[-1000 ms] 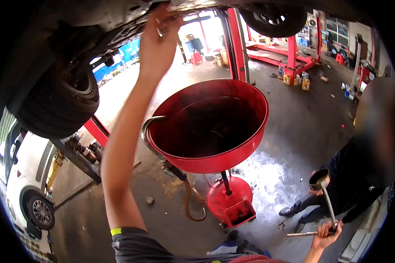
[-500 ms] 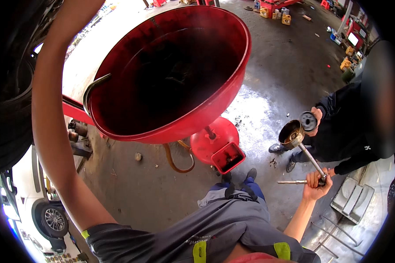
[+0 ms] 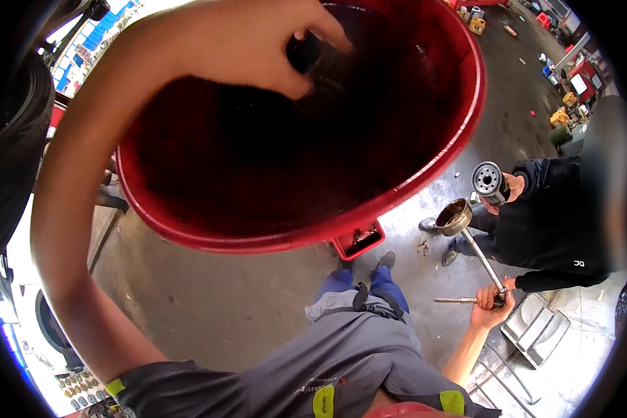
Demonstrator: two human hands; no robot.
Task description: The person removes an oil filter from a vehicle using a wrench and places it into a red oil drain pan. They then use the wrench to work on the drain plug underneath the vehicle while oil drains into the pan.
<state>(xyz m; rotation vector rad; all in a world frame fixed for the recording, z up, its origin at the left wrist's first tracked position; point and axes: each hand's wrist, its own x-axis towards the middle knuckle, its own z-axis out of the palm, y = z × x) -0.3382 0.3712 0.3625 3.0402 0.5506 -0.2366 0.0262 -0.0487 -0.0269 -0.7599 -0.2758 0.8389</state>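
Left hand (image 3: pixel 265 50) over the mouth of the red basin (image 3: pixel 258 243), thumb and fingers curved wide apart; I cannot tell whether the dark gap between them contains an object. From my remote station I can trace the basin's near rim unbroken, whereas its far edge leaves the view. Right hand (image 3: pixel 493 308) closed around the handle of the cup wrench (image 3: pixel 482 256), well apart from the rim, with floor (image 3: pixel 414 279) between. The wrench's cup lies nearer that rim, just below the oil filter (image 3: pixel 488 180) in a co-worker's hand (image 3: pixel 514 189).
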